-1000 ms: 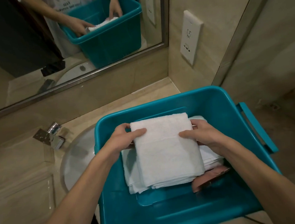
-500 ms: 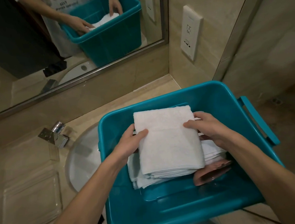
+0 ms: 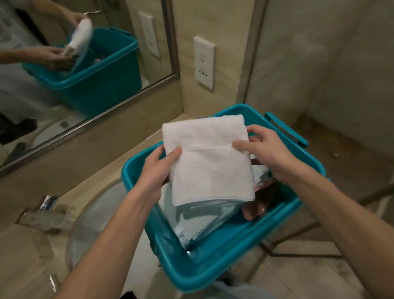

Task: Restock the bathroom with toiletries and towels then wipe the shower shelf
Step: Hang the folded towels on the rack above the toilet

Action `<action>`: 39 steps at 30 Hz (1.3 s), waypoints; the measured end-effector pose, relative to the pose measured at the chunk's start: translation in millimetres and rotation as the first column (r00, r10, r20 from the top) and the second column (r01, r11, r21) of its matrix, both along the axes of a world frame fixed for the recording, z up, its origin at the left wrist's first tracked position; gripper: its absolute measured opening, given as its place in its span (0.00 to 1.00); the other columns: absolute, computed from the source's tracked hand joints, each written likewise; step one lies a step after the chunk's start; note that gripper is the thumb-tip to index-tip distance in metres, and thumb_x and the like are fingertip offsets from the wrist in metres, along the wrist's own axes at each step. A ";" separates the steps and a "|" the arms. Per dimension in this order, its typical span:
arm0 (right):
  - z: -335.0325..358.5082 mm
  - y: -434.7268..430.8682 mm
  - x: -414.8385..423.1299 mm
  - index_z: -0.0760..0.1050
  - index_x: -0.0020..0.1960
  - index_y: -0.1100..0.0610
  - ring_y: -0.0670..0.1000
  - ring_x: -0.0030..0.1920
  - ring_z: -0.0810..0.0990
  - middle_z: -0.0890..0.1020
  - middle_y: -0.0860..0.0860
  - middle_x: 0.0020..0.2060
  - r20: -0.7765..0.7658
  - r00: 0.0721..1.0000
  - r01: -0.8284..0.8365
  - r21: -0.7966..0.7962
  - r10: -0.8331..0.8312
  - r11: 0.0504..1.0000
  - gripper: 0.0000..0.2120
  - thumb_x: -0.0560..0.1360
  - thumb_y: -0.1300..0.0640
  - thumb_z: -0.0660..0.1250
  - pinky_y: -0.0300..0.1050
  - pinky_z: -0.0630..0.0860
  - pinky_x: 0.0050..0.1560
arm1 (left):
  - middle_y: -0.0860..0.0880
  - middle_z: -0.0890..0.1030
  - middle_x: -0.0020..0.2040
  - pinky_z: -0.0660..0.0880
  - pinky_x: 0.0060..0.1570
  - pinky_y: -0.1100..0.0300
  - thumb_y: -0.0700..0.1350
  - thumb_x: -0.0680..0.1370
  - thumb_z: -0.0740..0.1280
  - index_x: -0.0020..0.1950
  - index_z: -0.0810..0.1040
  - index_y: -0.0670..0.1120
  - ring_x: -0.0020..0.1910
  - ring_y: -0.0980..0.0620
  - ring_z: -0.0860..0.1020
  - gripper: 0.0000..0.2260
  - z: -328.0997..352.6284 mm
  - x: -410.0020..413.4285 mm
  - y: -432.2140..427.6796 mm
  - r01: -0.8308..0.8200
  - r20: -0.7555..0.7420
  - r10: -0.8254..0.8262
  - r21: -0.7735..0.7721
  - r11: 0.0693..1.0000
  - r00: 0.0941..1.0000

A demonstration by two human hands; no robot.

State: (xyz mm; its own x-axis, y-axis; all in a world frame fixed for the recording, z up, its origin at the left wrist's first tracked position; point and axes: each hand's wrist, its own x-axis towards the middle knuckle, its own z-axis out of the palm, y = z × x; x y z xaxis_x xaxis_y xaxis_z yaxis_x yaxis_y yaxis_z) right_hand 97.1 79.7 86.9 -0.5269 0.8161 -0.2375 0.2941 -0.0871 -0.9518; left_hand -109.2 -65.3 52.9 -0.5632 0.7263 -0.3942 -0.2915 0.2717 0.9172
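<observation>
A folded white towel [image 3: 207, 160] is raised above the teal plastic bin [image 3: 227, 268], tilted with its far edge higher. My left hand [image 3: 156, 170] grips its left edge and my right hand [image 3: 261, 149] grips its right edge. Below it, inside the bin, lies a stack of more folded towels [image 3: 197, 223]. A pink item [image 3: 256, 209] sits beside the stack at the bin's right side, partly hidden.
The bin rests partly over a white sink basin [image 3: 97, 220] in a beige stone counter [image 3: 15, 265]. A chrome faucet [image 3: 44, 211] stands at the left. A mirror [image 3: 41, 67] lines the back wall; a white wall socket [image 3: 205, 61] is right of it. A glass shower partition [image 3: 327, 66] stands at right.
Both hands have lifted the top towel up and out of the stack, above the bin's rim. The view has shifted right and down.
</observation>
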 end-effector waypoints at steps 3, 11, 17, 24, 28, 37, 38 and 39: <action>21.3 -32.0 19.5 0.78 0.59 0.53 0.47 0.46 0.87 0.87 0.48 0.47 -0.070 0.992 0.106 0.053 -0.102 0.993 0.13 0.75 0.59 0.73 0.42 0.82 0.40 | 0.53 0.85 0.55 0.80 0.47 0.55 0.51 0.77 0.73 0.65 0.77 0.52 0.50 0.53 0.84 0.17 17.8 8.2 -4.7 0.025 -0.019 -0.023 0.069 0.997 1.000; 75.6 -108.7 87.4 0.79 0.58 0.56 0.50 0.51 0.86 0.87 0.51 0.50 -0.259 0.887 0.439 0.210 -0.383 0.874 0.12 0.75 0.59 0.74 0.49 0.84 0.50 | 0.52 0.84 0.56 0.80 0.49 0.53 0.52 0.76 0.73 0.60 0.78 0.54 0.52 0.51 0.84 0.14 76.6 57.5 -10.8 0.222 -0.117 -0.199 0.239 0.945 0.973; 109.5 -149.6 168.2 0.78 0.61 0.57 0.50 0.49 0.87 0.87 0.50 0.49 -0.337 0.780 0.611 0.233 -0.527 0.756 0.15 0.75 0.57 0.74 0.47 0.83 0.45 | 0.52 0.85 0.45 0.75 0.40 0.58 0.47 0.76 0.72 0.55 0.81 0.48 0.41 0.53 0.81 0.09 126.8 120.0 0.7 0.473 -0.171 -0.441 0.285 0.834 0.881; 149.1 -224.9 290.2 0.79 0.60 0.54 0.50 0.49 0.87 0.87 0.49 0.51 -0.342 0.675 0.737 0.266 -0.654 0.621 0.12 0.76 0.58 0.72 0.45 0.81 0.42 | 0.52 0.84 0.44 0.73 0.45 0.55 0.46 0.76 0.72 0.52 0.82 0.51 0.44 0.49 0.79 0.06 173.7 231.2 -7.5 0.729 -0.219 -0.700 0.315 0.608 0.679; 168.3 -277.4 353.7 0.79 0.60 0.54 0.50 0.48 0.86 0.87 0.49 0.50 -0.373 0.561 0.827 0.292 -0.738 0.481 0.13 0.76 0.58 0.72 0.47 0.83 0.42 | 0.49 0.84 0.45 0.74 0.36 0.60 0.47 0.76 0.73 0.57 0.81 0.45 0.43 0.48 0.79 0.11 192.7 309.2 -28.5 0.795 -0.238 -0.778 0.370 0.481 0.581; 196.1 -457.9 512.0 0.79 0.59 0.55 0.49 0.45 0.86 0.87 0.49 0.48 -0.389 0.329 0.923 0.325 -0.861 0.206 0.13 0.76 0.59 0.72 0.46 0.84 0.41 | 0.48 0.86 0.48 0.79 0.44 0.55 0.47 0.76 0.73 0.58 0.82 0.45 0.43 0.49 0.84 0.13 218.0 509.8 -139.9 0.887 -0.322 -0.876 0.410 0.214 0.360; 197.3 -477.3 529.0 0.79 0.60 0.54 0.49 0.47 0.87 0.87 0.49 0.49 -0.382 0.307 0.927 0.328 -0.871 0.183 0.13 0.75 0.58 0.73 0.47 0.83 0.43 | 0.47 0.86 0.47 0.79 0.44 0.55 0.46 0.76 0.73 0.58 0.82 0.44 0.43 0.48 0.83 0.13 218.4 530.4 -154.1 0.890 -0.319 -0.886 0.414 0.190 0.337; 198.2 -495.6 545.6 0.79 0.60 0.54 0.50 0.48 0.87 0.87 0.49 0.50 -0.379 0.286 0.931 0.329 -0.880 0.161 0.14 0.75 0.58 0.73 0.47 0.83 0.43 | 0.47 0.86 0.47 0.78 0.43 0.55 0.46 0.76 0.73 0.59 0.81 0.44 0.43 0.48 0.83 0.13 218.6 550.7 -167.4 0.893 -0.315 -0.895 0.417 0.168 0.316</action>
State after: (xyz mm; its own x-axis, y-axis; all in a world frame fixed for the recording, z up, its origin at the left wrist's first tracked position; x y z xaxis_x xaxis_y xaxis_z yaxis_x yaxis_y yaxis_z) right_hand 642.7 -415.9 285.1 0.6630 0.7009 0.2630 0.2206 0.1527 -0.9633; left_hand 441.6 -232.7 271.5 0.5973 0.7890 0.1439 -0.1431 -0.0717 0.9871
